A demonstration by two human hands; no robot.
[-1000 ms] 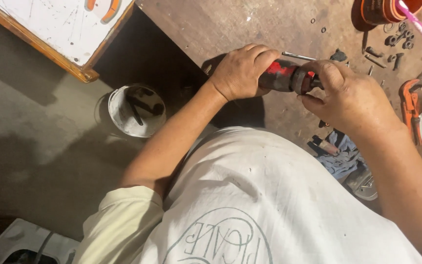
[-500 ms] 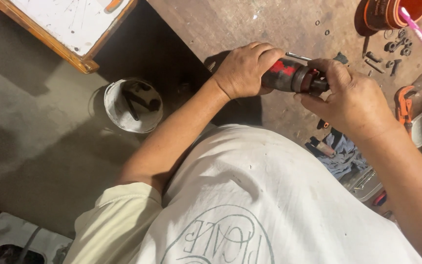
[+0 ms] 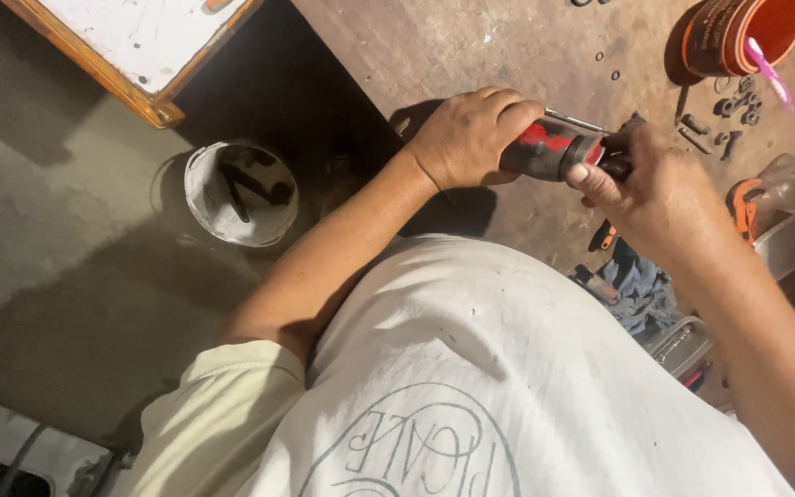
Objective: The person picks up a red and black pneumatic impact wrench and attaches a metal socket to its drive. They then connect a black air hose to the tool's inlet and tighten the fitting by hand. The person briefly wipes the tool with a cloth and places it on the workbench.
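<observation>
My left hand is wrapped around the red body of a red-and-black cylindrical tool, held just above the brown workbench. At the tool's black end is my right hand, with the thumb pressed against it. The two hands hide most of the tool. A thin metal rod shows just behind it. My white printed shirt fills the lower frame.
A white bucket holding dark tools stands on the grey floor at the left. An orange container sits at the bench's far right, with loose bolts and nuts beside it. A blue rag and a clear plastic tub lie at the right.
Both hands keep their hold on the tool. My right hand's fingers have shifted slightly on the black end. The view has drifted a little.
</observation>
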